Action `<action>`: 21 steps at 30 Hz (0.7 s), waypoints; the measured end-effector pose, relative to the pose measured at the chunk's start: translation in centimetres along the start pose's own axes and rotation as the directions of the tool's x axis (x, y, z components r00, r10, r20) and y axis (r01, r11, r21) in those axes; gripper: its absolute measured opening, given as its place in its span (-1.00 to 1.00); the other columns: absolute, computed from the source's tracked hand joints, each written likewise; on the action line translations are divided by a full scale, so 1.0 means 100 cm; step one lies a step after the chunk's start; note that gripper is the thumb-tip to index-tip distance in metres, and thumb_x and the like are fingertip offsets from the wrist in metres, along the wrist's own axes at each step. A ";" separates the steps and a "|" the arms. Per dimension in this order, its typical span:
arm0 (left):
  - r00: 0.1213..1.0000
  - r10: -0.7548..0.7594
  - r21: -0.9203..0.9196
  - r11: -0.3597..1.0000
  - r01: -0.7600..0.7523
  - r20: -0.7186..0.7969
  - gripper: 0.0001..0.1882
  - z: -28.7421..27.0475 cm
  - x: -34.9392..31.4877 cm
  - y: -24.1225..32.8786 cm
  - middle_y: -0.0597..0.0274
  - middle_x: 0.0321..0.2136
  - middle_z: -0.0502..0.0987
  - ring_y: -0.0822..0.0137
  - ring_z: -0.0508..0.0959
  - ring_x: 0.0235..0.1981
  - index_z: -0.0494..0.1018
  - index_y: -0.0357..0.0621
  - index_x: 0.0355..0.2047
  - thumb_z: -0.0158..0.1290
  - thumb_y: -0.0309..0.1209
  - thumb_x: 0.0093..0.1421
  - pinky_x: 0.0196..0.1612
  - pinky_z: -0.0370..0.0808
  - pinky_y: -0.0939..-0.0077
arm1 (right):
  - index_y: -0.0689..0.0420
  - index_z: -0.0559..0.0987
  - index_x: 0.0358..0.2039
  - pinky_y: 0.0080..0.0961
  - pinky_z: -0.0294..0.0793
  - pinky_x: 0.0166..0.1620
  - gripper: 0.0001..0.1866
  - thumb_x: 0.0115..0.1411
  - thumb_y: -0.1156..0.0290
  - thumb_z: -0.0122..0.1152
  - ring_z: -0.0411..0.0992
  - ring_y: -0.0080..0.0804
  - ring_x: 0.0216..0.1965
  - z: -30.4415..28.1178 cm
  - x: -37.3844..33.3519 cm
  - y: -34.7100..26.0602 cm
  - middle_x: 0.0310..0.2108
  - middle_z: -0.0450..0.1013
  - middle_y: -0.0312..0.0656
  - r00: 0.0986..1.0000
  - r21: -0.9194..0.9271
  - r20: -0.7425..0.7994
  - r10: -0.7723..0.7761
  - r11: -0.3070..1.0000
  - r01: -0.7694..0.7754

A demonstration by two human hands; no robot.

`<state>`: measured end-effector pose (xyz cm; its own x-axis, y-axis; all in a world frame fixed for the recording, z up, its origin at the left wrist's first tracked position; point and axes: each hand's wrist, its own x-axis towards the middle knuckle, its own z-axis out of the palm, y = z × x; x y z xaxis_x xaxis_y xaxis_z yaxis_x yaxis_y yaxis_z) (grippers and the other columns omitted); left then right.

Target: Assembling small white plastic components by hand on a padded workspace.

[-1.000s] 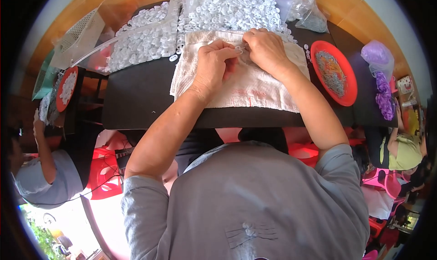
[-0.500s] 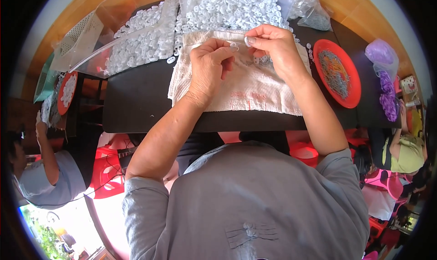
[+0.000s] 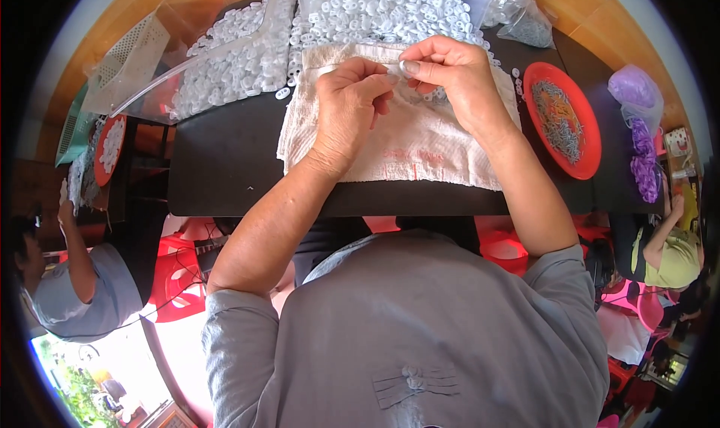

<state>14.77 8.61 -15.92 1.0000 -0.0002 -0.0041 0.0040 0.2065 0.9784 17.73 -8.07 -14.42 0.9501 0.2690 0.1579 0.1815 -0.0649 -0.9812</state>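
Over a cream towel (image 3: 420, 154), my left hand (image 3: 351, 98) is closed in a pinch on a small white plastic piece (image 3: 391, 79), mostly covered by the fingertips. Close to its right, my right hand (image 3: 450, 74) pinches another small white piece (image 3: 406, 67) between thumb and forefinger; its shape is hard to make out. The two sets of fingertips nearly meet. Beyond them lies a large heap of white oval plastic pieces with holes (image 3: 390, 12). A single white oval piece (image 3: 282, 94) rests on the dark table left of the towel.
A clear bin (image 3: 154, 83) at the left holds more white pieces. To the right sits a red plate (image 3: 589, 139) with small grey metal parts. Clear bags (image 3: 525, 23) lie behind it, a purple bag (image 3: 631, 89) farther right. People sit at both sides.
My left fingertips have moved slightly right and closer to the right ones, so the white pieces show less. The view has shifted a little.
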 end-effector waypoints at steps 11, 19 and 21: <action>1.000 0.006 -0.088 0.996 -0.004 0.023 -0.90 -0.001 0.000 -0.002 0.28 -0.65 0.46 0.54 0.40 -0.70 0.46 -0.31 -0.45 0.10 -0.50 0.11 -0.72 0.22 0.69 | 0.27 0.58 -0.37 -0.61 0.46 -0.34 -0.86 0.12 0.44 0.24 0.46 -0.51 -0.47 0.000 0.002 0.001 -0.49 0.50 -0.22 0.984 0.204 0.055 0.172 0.962 -0.180; 0.983 0.123 -0.051 0.992 -0.117 0.139 -0.78 0.004 -0.004 0.004 0.18 -0.51 0.53 0.48 0.47 -0.60 0.46 -0.36 -0.23 0.17 -0.61 0.09 -0.65 0.32 0.68 | 0.23 0.58 -0.40 -0.64 0.41 -0.41 -0.81 0.12 0.35 0.24 0.47 -0.51 -0.49 -0.015 0.002 -0.003 -0.53 0.50 -0.24 0.979 0.153 0.156 0.128 0.976 -0.152; 0.980 0.125 -0.059 0.991 -0.117 0.156 -0.75 0.005 -0.005 0.005 0.23 -0.53 0.53 0.53 0.46 -0.61 0.47 -0.32 -0.23 0.20 -0.63 0.05 -0.65 0.31 0.73 | 0.23 0.58 -0.40 -0.66 0.39 -0.45 -0.81 0.11 0.34 0.24 0.47 -0.53 -0.52 -0.017 0.001 -0.007 -0.54 0.50 -0.26 0.961 0.138 0.241 0.135 0.975 -0.172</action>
<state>14.26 8.17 -15.34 0.9804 -0.1269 0.1508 -0.1135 0.2620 0.9584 18.18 -9.64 -13.56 0.8766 0.4812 -0.0075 -0.0210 0.0227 -0.9995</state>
